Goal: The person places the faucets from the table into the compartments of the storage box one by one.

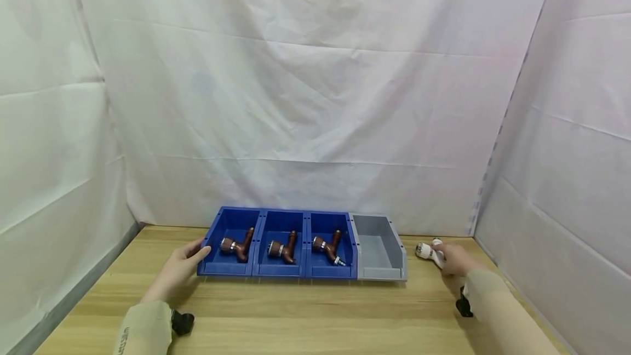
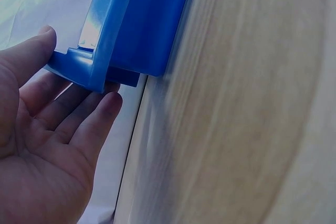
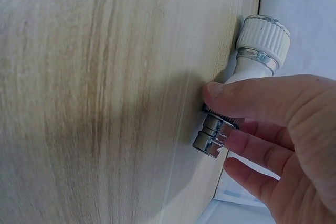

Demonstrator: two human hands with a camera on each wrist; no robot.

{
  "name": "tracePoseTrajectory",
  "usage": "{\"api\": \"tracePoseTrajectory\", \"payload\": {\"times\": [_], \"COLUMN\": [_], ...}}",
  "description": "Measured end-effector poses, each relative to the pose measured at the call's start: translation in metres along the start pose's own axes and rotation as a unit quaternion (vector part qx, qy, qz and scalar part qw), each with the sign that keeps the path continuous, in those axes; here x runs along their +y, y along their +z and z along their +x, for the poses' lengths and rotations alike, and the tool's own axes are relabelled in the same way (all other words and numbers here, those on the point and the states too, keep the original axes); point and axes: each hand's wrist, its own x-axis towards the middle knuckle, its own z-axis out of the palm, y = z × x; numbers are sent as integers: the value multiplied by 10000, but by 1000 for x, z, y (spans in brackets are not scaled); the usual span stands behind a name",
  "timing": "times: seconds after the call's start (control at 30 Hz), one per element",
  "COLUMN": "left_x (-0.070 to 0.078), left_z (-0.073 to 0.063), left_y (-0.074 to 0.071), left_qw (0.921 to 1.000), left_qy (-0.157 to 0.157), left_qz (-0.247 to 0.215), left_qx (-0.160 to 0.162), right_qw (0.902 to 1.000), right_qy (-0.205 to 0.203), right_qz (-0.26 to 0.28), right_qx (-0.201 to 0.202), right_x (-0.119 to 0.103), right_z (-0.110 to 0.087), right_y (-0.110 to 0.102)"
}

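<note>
On the left of the head view, my left hand (image 1: pixel 184 262) grips the outer side of the leftmost blue bin (image 1: pixel 227 269). In the left wrist view its thumb is at the rim of the blue bin (image 2: pixel 100 69), and the fingers (image 2: pixel 100 124) reach around the outside. Far to the right, my right hand (image 1: pixel 458 259) pinches a white radiator valve (image 1: pixel 436 256) low over the table. The right wrist view shows this valve's ribbed white knob (image 3: pixel 264 38) and its chrome end (image 3: pixel 212 137); the fingers cover its middle.
Three blue bins stand joined in a row, each holding a brown radiator valve (image 1: pixel 283 251); the rightmost of these has a silver tip. A grey bin (image 1: pixel 379 245) with nothing in it adjoins them on the right. White cloth (image 1: pixel 315 97) hangs behind the wooden table (image 1: pixel 296 316).
</note>
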Motion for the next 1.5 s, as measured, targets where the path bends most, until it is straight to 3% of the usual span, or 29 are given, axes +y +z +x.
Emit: {"api": "tracePoseTrajectory", "payload": {"times": [0.2,0.87,1.2,1.5], "left_x": [-2,1,0,0], "left_z": [0,5,1,-1], "left_y": [2,-6,-3,-3], "left_qw": [10000,10000,9998,9998], "left_qy": [-9,-11,-130,-33], "left_qz": [24,-29,-35,169], "left_qx": [-25,-67,-129,-41], "right_qw": [10000,9981,9970,9957], "right_qy": [6,569,768,891], "right_qz": [-8,49,103,264], "right_qx": [-37,-247,-9,41], "right_x": [2,-6,-7,-15], "right_z": [-1,12,13,15], "right_y": [1,-4,-2,-3]}}
